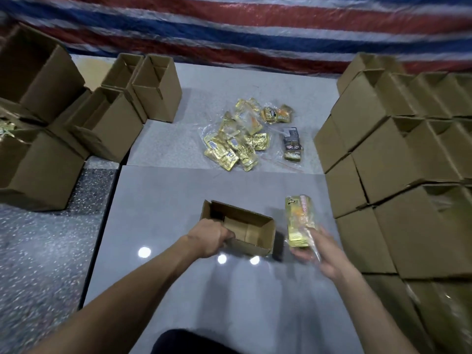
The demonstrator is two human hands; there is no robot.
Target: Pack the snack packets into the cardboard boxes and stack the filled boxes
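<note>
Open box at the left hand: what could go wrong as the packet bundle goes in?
1. The left hand grips the open box at one rim only; on the glossy floor it could slide or tip under a push.
2. The packet bundle in the right hand sits in loose clear wrap, which may snag on the rim.
3. The box stack beside the right arm looks uneven; a bump might shift it.

Dim overhead light, three white glare spots on the glossy floor tile [178, 195], right hand [321, 249] motion-blurred, frame edges bowed and soft.
</note>
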